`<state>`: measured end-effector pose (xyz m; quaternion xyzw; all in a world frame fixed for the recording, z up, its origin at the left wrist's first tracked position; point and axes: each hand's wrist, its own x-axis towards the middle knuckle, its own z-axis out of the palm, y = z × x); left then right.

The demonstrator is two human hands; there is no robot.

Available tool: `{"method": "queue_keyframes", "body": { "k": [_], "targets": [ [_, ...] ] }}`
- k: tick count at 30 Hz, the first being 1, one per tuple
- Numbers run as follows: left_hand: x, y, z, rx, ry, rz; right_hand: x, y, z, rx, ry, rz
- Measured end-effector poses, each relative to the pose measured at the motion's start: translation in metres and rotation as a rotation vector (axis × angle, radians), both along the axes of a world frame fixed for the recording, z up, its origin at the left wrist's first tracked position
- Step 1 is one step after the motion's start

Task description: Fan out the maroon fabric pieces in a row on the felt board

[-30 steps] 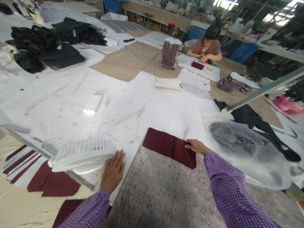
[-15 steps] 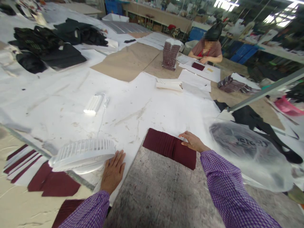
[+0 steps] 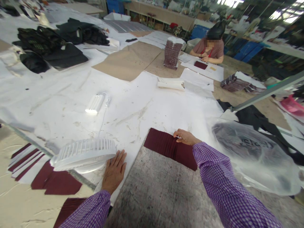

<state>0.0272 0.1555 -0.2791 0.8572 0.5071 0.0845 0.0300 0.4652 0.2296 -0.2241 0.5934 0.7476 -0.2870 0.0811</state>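
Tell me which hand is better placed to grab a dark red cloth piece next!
Probably the right hand: it's at the row of overlapping dark red cloth pieces, while the left hand lies flat, farther away.

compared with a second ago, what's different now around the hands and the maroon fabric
The right hand has left the right end of the maroon fabric row and slid left along its far edge to about the middle; whether it grips there is unclear. The left hand stays flat beside the white slatted object, and the row lies as before.
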Motion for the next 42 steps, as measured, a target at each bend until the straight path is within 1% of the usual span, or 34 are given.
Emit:
{"method": "queue_keyframes", "body": {
  "k": [3,7,11,14,18,23,28,33,38,42],
  "targets": [
    [0.001,0.001,0.001,0.005,0.001,-0.002,0.002,0.000,-0.001,-0.005,0.024,-0.003],
    [0.000,0.001,0.000,0.012,0.001,-0.007,0.002,-0.006,0.002,0.030,0.099,0.005],
    [0.000,0.001,0.000,0.014,0.004,-0.012,0.005,-0.014,0.005,0.026,0.179,-0.060],
    [0.000,0.001,0.000,0.012,0.009,-0.011,0.015,-0.017,0.004,-0.013,0.209,-0.135],
    [0.000,0.001,0.000,0.009,0.011,-0.012,0.034,-0.025,0.004,-0.080,0.233,-0.198],
    [-0.001,0.001,-0.001,0.006,0.005,-0.009,0.053,-0.042,0.006,-0.128,0.244,-0.254],
    [-0.001,0.000,0.000,0.008,0.001,-0.011,0.062,-0.053,0.002,-0.145,0.208,-0.298],
    [0.000,0.000,0.000,0.011,0.002,-0.008,0.064,-0.055,-0.002,-0.111,0.186,-0.296],
    [0.000,0.000,0.000,0.009,0.003,-0.006,0.062,-0.060,0.002,-0.118,0.203,-0.252],
    [-0.001,0.000,0.000,0.008,0.006,-0.007,0.058,-0.063,-0.001,-0.131,0.178,-0.231]
  ]
}}
